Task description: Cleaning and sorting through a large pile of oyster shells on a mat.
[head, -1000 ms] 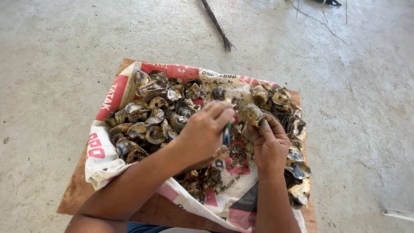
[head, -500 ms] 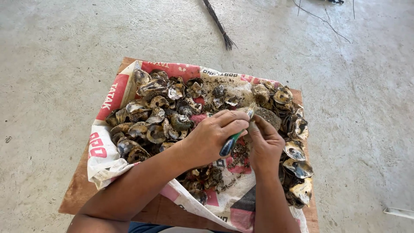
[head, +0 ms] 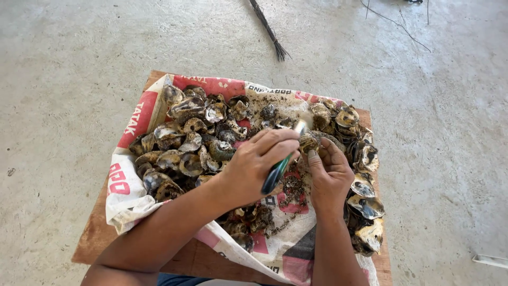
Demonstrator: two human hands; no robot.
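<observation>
My left hand [head: 254, 167] grips a small knife by its green and blue handle [head: 275, 175], and the pale blade [head: 301, 126] points up and away from me. My right hand [head: 330, 177] holds a muddy oyster shell [head: 309, 142], pinched between the fingers right next to the blade. Both hands hover over the middle of a red and white woven sack [head: 132, 119]. A heap of dark, muddy oyster shells [head: 190, 137] lies on the sack to the left of my hands.
The sack lies on a wooden board [head: 92, 238] on a concrete floor. More opened shells [head: 365, 185] line the sack's right edge. A bundle of twigs [head: 270, 32] and thin wires [head: 397, 24] lie beyond, with a white object [head: 489, 259] at the right edge.
My left hand has turned the knife so its blade lies at the shell. My right hand has shifted slightly lower and toward me, still holding the shell.
</observation>
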